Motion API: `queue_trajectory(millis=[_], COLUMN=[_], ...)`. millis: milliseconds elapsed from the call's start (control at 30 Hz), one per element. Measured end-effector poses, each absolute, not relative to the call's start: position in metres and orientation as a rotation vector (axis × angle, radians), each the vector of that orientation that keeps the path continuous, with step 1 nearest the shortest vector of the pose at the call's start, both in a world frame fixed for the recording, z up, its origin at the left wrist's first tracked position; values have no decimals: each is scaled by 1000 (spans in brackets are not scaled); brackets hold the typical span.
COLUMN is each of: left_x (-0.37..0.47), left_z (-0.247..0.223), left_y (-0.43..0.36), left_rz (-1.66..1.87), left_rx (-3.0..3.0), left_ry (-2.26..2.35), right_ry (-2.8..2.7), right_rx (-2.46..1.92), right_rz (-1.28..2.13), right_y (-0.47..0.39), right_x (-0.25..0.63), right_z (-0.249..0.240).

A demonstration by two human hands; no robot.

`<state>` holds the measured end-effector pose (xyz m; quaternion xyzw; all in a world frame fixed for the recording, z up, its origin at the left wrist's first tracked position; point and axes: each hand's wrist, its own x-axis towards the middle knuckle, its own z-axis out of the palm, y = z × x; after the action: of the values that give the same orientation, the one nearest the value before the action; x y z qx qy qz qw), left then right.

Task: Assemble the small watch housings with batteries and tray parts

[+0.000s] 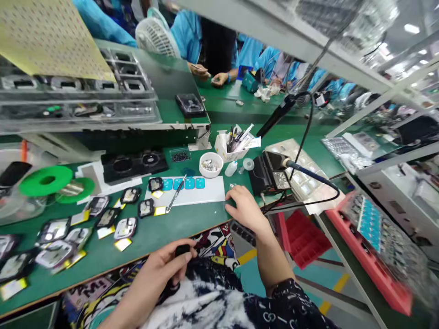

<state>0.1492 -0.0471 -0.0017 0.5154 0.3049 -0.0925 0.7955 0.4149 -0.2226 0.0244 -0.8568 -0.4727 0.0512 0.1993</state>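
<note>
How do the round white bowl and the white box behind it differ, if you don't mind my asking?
The bowl is round, while the box has straight sides. The bowl holds a heap of small pieces; the box holds pens and slim tools that stick up past its rim. Both are white, open-topped and stand on the green bench.

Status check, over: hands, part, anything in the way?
Left hand holding small black part. Right hand open beside white mat. Tweezers lying across mat.
</note>
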Motion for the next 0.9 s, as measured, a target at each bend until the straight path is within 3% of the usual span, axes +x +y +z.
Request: queue_trajectory(millis=[567,900], left_x=[141,147], left_z=[-11,4], left_y=[-44,-44], left_rz=[-221,-122], left_rx=[1123,1098], left_ry=[673,627], right_ry=[-1556,-1617], right_rx=[-2585,-2465], right_rz=[-15,10], right_y=[-209,-217], right_x=[426,421], right_z=[22,25])
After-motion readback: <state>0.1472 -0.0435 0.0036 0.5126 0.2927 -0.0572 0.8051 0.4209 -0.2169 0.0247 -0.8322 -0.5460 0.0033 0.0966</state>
